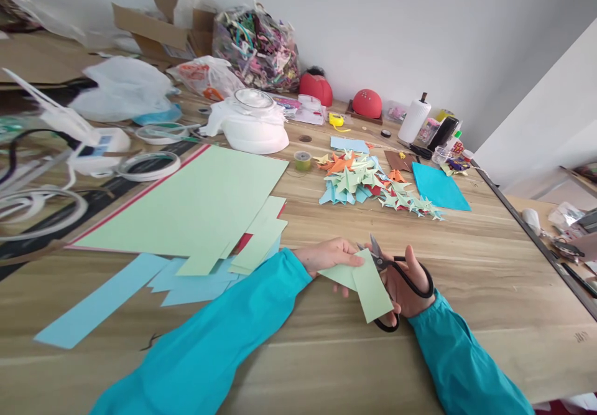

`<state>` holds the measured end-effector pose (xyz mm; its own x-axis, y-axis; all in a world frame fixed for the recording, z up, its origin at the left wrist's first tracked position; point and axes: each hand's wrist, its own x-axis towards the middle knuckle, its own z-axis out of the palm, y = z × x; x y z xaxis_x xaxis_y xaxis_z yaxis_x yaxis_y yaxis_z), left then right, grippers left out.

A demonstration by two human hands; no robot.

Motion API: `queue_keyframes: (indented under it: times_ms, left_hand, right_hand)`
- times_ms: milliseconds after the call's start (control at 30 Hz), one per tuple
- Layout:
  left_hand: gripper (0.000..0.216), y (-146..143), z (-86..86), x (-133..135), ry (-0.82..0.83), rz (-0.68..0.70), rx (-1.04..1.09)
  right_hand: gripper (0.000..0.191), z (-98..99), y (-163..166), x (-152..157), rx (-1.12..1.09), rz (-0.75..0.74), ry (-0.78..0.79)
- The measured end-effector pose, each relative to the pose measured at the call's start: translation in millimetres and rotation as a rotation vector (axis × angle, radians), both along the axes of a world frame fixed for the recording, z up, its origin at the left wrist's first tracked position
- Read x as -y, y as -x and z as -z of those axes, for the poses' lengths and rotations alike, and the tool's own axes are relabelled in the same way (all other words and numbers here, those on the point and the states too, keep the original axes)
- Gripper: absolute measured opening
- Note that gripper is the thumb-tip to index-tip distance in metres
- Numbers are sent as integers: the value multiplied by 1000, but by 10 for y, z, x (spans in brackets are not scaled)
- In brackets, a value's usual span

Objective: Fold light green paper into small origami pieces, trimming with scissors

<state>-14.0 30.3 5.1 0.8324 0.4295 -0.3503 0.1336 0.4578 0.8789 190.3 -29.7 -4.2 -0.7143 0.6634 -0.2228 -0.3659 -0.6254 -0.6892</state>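
My left hand (329, 256) pinches a light green paper strip (366, 284) above the wooden table (489, 278). My right hand (410, 287) grips black-handled scissors (396, 272), with fingers through the loops. The blades are parted and sit at the strip's upper edge. Both arms wear teal sleeves.
A large green sheet (196, 203) and blue paper offcuts (140, 284) lie at left. A pile of folded paper shapes (368, 185) and a blue sheet (438, 188) sit beyond my hands. A white kettle-like vessel (252, 125), tape rolls, bags and boxes crowd the back.
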Motion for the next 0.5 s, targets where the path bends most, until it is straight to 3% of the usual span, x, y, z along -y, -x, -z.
queue_keyframes:
  times_ms: [100,167,267,400,500]
  left_hand:
    - [32,21,21,-5,-17,16,1]
    - [32,28,36,-4,-21,30,9]
    - [33,3,46,9,-24,-80,26]
    - [35,-55,32,48,-43,-202,4]
    - [37,-73,2,92,-87,-284,5]
  right_hand:
    - [76,-48,-65,-15,-17,59,-33]
    - [74,-102,-142,-30,-33,221,-70]
    - [63,-149,-217,-40,52,452,-145]
    - [55,-128,-180,-23,452,576,-404]
    - [44,-144,-180,7,992,667,-701]
